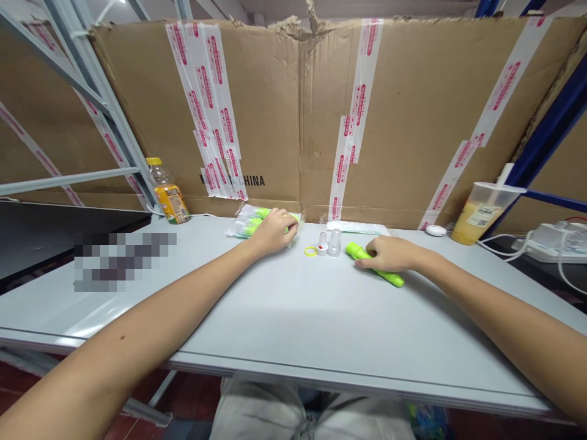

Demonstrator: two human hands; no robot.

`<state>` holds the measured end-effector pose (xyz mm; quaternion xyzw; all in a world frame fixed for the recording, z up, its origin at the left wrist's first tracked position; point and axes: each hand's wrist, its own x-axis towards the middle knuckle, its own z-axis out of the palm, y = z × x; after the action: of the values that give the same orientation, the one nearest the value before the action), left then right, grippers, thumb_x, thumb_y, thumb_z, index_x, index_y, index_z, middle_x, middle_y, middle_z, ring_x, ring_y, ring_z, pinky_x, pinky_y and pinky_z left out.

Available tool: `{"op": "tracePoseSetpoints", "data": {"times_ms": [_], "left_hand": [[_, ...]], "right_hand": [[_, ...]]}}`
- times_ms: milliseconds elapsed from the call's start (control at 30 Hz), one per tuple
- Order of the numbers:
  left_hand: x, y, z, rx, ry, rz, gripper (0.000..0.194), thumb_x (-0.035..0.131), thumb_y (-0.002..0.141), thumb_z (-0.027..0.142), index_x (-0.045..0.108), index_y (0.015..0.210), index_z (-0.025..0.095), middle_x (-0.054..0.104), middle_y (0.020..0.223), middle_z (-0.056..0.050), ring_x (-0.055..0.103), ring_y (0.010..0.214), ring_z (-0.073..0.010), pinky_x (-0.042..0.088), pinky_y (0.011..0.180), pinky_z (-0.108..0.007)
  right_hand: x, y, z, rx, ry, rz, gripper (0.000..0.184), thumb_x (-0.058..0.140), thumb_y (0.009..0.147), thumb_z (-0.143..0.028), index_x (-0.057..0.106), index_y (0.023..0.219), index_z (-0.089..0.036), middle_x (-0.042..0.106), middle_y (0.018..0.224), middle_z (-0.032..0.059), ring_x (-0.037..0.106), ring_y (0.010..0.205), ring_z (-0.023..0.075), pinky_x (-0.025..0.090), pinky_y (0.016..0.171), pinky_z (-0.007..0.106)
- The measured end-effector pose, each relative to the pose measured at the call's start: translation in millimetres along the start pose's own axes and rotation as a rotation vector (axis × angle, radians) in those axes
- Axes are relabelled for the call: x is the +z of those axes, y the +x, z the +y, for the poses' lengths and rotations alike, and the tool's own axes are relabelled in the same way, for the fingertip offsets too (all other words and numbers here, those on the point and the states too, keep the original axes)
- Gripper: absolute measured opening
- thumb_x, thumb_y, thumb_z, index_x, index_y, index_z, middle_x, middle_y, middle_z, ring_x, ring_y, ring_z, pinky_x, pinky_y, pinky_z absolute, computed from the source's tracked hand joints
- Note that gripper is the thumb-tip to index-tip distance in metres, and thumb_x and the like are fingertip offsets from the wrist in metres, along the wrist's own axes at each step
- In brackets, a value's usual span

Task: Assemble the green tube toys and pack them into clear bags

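Observation:
My left hand (pixel 274 231) rests curled on clear plastic packets holding lime-green items (pixel 247 221) at the back of the grey table (pixel 293 318). My right hand (pixel 389 254) lies over a lime-green tube (pixel 393 278) lying on the table, fingers closed around its middle. Between the hands stand a small yellow ring (pixel 310 250), a small clear cap with a red spot (pixel 323 243) and a larger clear cap (pixel 335 242). A flat clear bag (pixel 358 228) lies behind them.
A yellow-capped drink bottle (pixel 167 192) stands at the back left. At the right are a plastic cup with orange drink (pixel 482 214), a white round disc (pixel 435 230) and a white power strip with cables (pixel 553 239). A taped cardboard wall (pixel 293 110) closes the back.

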<state>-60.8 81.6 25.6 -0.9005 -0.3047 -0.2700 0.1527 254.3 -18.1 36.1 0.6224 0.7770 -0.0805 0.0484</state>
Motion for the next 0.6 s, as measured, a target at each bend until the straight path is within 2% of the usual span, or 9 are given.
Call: {"op": "tracePoseSetpoints", "data": {"times_ms": [100,167,233,300,400,600], "left_hand": [[0.5,-0.6,-8.5,-0.036,-0.001,0.037,0.025,0.046,0.091,0.021,0.066,0.077,0.016,0.068,0.077,-0.008,0.057,0.076,-0.0197,0.038,0.078,-0.037],[1.0,-1.7,-14.6,-0.065,0.006,0.056,0.025,0.046,0.091,0.022,0.066,0.077,0.017,0.068,0.077,-0.007,0.057,0.075,-0.0193,0.038,0.078,-0.036],[0.8,-3.0,-20.6,-0.087,0.019,0.067,0.024,0.046,0.091,0.023,0.065,0.078,0.017,0.069,0.078,-0.007,0.057,0.075,-0.0195,0.039,0.078,-0.036],[-0.1,-4.1,-26.1,-0.101,0.029,0.075,0.024,0.046,0.091,0.023,0.066,0.078,0.017,0.07,0.079,-0.007,0.058,0.076,-0.0199,0.04,0.079,-0.037],[-2.1,-5.2,-32.1,-0.111,0.04,0.082,0.024,0.046,0.091,0.024,0.067,0.08,0.017,0.071,0.081,-0.007,0.06,0.079,-0.0205,0.041,0.081,-0.037],[-3.1,-5.8,-34.4,-0.111,0.066,0.047,0.026,0.045,0.091,0.024,0.068,0.081,0.016,0.072,0.082,-0.008,0.062,0.077,-0.0208,0.041,0.08,-0.037]], "right_hand": [[2.3,-1.0,-3.5,-0.004,-0.025,0.14,0.059,0.048,0.082,-0.075,0.062,0.094,-0.018,0.069,0.091,0.0138,0.061,0.08,0.0284,0.034,0.062,0.033],[5.1,-0.4,-2.4,-0.056,0.007,0.213,0.057,0.05,0.084,-0.068,0.058,0.11,-0.017,0.07,0.095,0.013,0.061,0.083,0.0279,0.035,0.064,0.033],[7.5,0.6,0.2,-0.136,0.076,0.218,0.049,0.051,0.087,-0.057,0.055,0.116,-0.018,0.07,0.094,0.0097,0.061,0.08,0.0246,0.037,0.064,0.031],[8.8,1.2,2.3,-0.198,0.147,0.19,0.037,0.051,0.088,-0.048,0.054,0.112,-0.02,0.069,0.089,0.0062,0.06,0.076,0.0213,0.037,0.063,0.03],[8.2,1.2,2.3,-0.209,0.185,0.157,0.026,0.051,0.088,-0.045,0.056,0.098,-0.021,0.068,0.085,0.0051,0.058,0.073,0.0195,0.036,0.061,0.029],[6.7,1.6,-1.2,-0.159,0.149,0.139,0.034,0.05,0.088,-0.05,0.047,0.069,-0.021,0.058,0.069,0.0028,0.049,0.062,0.016,0.03,0.055,0.029]]}}
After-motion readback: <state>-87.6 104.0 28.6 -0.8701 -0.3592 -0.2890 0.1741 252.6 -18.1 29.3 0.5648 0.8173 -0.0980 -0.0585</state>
